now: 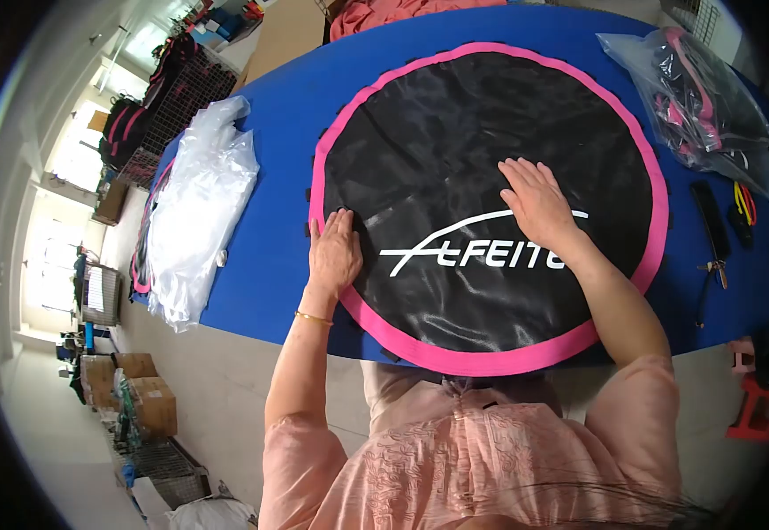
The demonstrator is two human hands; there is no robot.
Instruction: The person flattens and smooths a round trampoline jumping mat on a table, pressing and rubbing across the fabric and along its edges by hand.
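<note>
A round black sheet [482, 132] with a pink border and white lettering lies flat on the blue table [270, 177]. Small dark tabs stick out around its edge. My left hand [335, 252] rests on the sheet's left edge, over the pink border, with its fingers stretched out. On the black middle, right of centre, lies my right hand [539, 205], palm down and fingers extended. It covers the end of the white lettering. Neither hand grips anything.
Clear plastic bags [203, 203] are heaped at the table's left, partly over another pink-edged black piece [143, 238]. A bag with pink items [689, 97] lies at the back right. Scissors [713, 267] lie at the right edge. Cardboard boxes [150, 402] stand on the floor.
</note>
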